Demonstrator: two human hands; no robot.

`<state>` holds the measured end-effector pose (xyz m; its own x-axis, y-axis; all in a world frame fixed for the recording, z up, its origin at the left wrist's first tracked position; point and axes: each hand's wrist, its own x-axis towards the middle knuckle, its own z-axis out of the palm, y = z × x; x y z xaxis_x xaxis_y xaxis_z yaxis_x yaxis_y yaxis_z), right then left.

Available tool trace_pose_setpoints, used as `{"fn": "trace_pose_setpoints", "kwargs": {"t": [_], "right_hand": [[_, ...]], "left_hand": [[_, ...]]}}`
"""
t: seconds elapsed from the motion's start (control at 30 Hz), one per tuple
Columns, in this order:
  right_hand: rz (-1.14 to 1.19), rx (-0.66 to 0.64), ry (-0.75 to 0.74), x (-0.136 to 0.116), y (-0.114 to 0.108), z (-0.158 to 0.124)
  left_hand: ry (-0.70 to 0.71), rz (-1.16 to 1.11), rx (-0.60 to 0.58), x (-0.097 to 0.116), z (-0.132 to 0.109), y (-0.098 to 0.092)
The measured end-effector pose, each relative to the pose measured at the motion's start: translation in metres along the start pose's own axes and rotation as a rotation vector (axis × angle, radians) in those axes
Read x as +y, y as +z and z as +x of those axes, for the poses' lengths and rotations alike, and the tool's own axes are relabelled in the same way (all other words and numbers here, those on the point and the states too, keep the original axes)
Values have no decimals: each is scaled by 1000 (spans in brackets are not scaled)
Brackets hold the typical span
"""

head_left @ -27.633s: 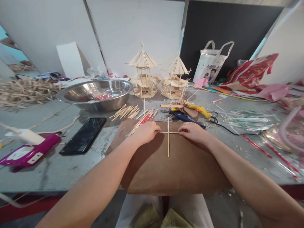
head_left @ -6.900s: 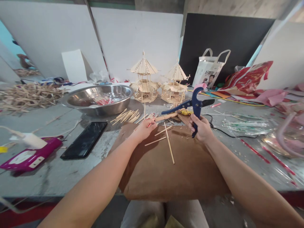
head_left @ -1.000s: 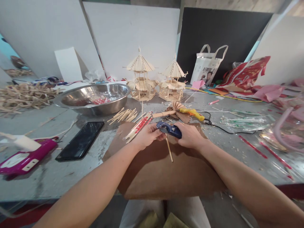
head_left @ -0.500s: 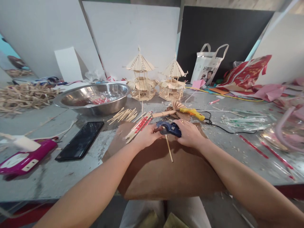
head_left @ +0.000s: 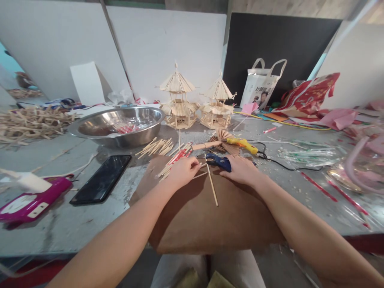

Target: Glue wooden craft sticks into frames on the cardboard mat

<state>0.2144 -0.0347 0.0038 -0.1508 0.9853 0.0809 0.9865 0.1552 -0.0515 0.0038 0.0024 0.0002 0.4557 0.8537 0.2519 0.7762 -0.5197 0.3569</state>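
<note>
The left hand (head_left: 183, 171) is above the far part of a brown board (head_left: 219, 224) at the near edge of the desk (head_left: 61, 160); its thumb and fingers are pinched on a short stick (head_left: 203, 165), of which only the end shows. The right hand (head_left: 241, 171) is clenched around a blue cutter (head_left: 220, 161), whose head points left toward a long stick (head_left: 213, 186). Whether the cutter touches that stick cannot be determined. The long stick lies on the board between the hands, running from far to near and slightly right. A second short stick (head_left: 200, 175) lies just left of it, beside the left fingers. Immediately left and far of the left hand is a red-banded stick bundle (head_left: 179, 155), with loose sticks (head_left: 156, 146) farther left. Beyond the right hand lies a yellow-handled tool (head_left: 244, 145) with a black cord. Two stick towers, left (head_left: 181, 112) and right (head_left: 218, 113), stand upright on the far side. A phone (head_left: 102, 179) lies well left of the board, screen up.
</note>
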Motion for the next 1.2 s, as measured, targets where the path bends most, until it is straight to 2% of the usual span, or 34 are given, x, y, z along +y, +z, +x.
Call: {"fn": "trace_pose_setpoints", "kwargs": {"t": [0.27, 0.7, 0.97, 1.2], "right_hand": [[-68, -31, 66, 3, 1, 5], [-55, 29, 1, -1, 6, 6], [-54, 16, 25, -3, 4, 4], [-91, 26, 55, 5, 5, 5]], "left_hand": [[-27, 82, -37, 3, 1, -3], [10, 74, -38, -1, 4, 1], [-1, 81, -29, -2, 4, 1], [8, 66, -53, -3, 3, 1]]}}
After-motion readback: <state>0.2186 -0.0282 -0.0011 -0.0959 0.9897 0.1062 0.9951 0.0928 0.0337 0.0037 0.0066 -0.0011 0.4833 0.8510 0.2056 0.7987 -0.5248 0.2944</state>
